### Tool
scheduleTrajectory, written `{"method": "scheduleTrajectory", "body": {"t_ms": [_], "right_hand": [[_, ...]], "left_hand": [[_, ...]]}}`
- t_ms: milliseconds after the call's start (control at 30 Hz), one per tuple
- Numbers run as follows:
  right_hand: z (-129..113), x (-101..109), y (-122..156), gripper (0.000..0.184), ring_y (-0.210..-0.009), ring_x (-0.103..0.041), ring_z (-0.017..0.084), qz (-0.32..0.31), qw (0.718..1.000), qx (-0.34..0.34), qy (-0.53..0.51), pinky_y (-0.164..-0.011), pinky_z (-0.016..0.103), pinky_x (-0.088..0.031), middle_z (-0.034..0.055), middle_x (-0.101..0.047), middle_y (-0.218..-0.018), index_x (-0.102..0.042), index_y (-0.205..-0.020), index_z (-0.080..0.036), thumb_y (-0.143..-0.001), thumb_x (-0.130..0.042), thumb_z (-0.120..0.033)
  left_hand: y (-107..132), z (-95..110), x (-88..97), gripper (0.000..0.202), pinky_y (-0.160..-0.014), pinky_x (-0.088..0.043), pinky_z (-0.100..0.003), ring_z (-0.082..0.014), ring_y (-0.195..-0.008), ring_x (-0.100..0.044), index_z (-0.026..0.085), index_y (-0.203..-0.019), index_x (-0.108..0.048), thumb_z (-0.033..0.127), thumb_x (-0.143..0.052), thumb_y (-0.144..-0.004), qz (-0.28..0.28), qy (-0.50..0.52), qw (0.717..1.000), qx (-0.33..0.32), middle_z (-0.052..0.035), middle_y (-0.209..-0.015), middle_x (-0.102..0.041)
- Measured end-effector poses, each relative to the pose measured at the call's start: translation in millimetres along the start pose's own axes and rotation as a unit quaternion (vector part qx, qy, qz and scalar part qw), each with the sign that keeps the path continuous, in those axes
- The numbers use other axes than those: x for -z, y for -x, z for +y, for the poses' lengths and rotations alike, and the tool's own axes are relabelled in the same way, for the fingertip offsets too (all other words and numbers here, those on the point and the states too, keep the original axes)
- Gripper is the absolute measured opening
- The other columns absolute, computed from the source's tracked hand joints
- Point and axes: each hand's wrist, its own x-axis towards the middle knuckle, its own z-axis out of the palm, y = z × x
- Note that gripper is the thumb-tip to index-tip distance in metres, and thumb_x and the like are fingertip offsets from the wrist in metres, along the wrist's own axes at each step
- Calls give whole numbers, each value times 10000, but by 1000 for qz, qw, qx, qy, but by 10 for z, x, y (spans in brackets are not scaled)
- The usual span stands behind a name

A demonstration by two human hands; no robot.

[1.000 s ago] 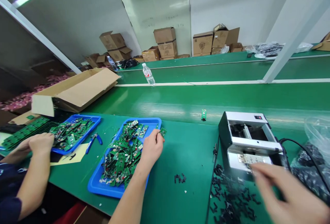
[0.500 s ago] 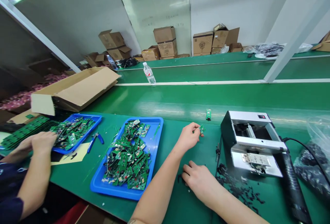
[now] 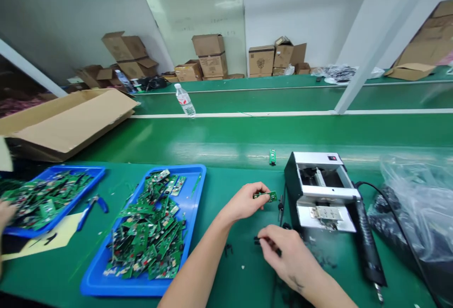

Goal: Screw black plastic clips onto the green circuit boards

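Observation:
My left hand (image 3: 247, 200) is closed on a small green circuit board (image 3: 272, 197), which sticks out to the right past the fingertips. Just below it, my right hand (image 3: 285, 247) pinches a small black part (image 3: 257, 240) between thumb and fingers; its exact kind is too small to tell. A few loose black pieces (image 3: 229, 250) lie on the green table left of my right hand. Another green circuit board (image 3: 272, 157) lies by itself farther back. To the left, a blue tray (image 3: 194, 213) carries a heap of similar boards.
A metal-and-black machine (image 3: 318, 194) with a cable stands right of my hands, near plastic bags (image 3: 406, 213) of black parts. Leftward are blue-handled pliers (image 3: 90, 209), a second blue tray (image 3: 67, 220), a cardboard box (image 3: 78, 119) and a co-worker's hand (image 3: 6, 213). A bottle (image 3: 185, 101) stands behind.
The view has swung right. My left hand has lowered the board and brought it nearer my right hand. My right hand, earlier down at the tabletop, now grips a small black part.

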Motion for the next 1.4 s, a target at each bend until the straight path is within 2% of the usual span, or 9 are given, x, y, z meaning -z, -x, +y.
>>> {"method": "scheduleTrajectory", "body": {"t_ms": [67,167,233,467,667,800,967,1100,1400], "right_hand": [[58,217,141,226,-639,-686,122,28,993,-66,-91,-597,199,-558,17,-700,-785,-636,-988,-203,-1012,-411,-210],[129,448,306,228,-666,-715,153,91,944,-183,-260,-634,232,-601,38,-709,-791,-650,-990,-191,-993,-512,-372],[164,532,359,239,-692,-724,170,132,920,-221,-295,-664,252,-613,47,-716,-792,-661,-969,-189,-957,-579,-413],[217,586,357,185,-690,-722,153,166,946,-184,-209,-709,231,-612,11,-731,-778,-692,-878,-223,-942,-614,-378],[183,600,368,181,-696,-720,163,177,956,-179,-150,-715,252,-606,11,-739,-799,-681,-876,-236,-957,-585,-367],[151,601,356,154,-685,-712,152,200,960,-166,-106,-687,234,-584,-10,-737,-788,-684,-871,-248,-955,-582,-328],[133,569,353,139,-660,-706,166,216,963,-155,-47,-631,251,-552,-7,-731,-759,-664,-880,-246,-959,-566,-307],[113,574,369,135,-647,-702,162,223,963,-152,-11,-629,254,-533,-14,-722,-742,-637,-869,-247,-968,-555,-287],[105,595,350,113,-635,-691,143,243,963,-108,53,-619,252,-501,-19,-710,-741,-623,-887,-230,-979,-558,-230]], "left_hand": [[54,81,-32,147,-663,-430,-235,-129,-677,-576,173,-919,-654,286,-564,-887,-28,-2,1000,-7,30,-731,-631],[143,202,-97,157,-698,-439,-238,-139,-753,-582,183,-956,-658,294,-563,-898,-58,-29,998,-27,12,-858,-677],[203,277,-136,156,-740,-447,-242,-149,-822,-592,192,-974,-652,290,-546,-913,-71,-57,995,-42,3,-948,-692],[331,458,-197,139,-744,-430,-252,-173,-894,-595,212,-974,-626,278,-510,-939,-72,-130,988,-42,6,-967,-687],[346,495,-221,146,-697,-409,-259,-153,-786,-572,210,-976,-617,240,-480,-937,-74,-143,985,-56,10,-918,-673],[359,510,-234,156,-617,-372,-257,-139,-672,-524,207,-992,-614,258,-473,-949,-78,-152,984,-45,22,-807,-637],[379,561,-243,212,-670,-395,-256,-151,-754,-546,207,-936,-589,293,-410,-1012,-74,-147,985,-58,9,-836,-627],[387,588,-247,252,-680,-393,-248,-149,-762,-541,208,-916,-556,238,-334,-1032,-79,-132,985,-72,12,-820,-602],[389,558,-327,171,-664,-369,-240,-146,-763,-548,216,-936,-559,241,-406,-1009,-46,-136,989,-48,19,-866,-640]]}}
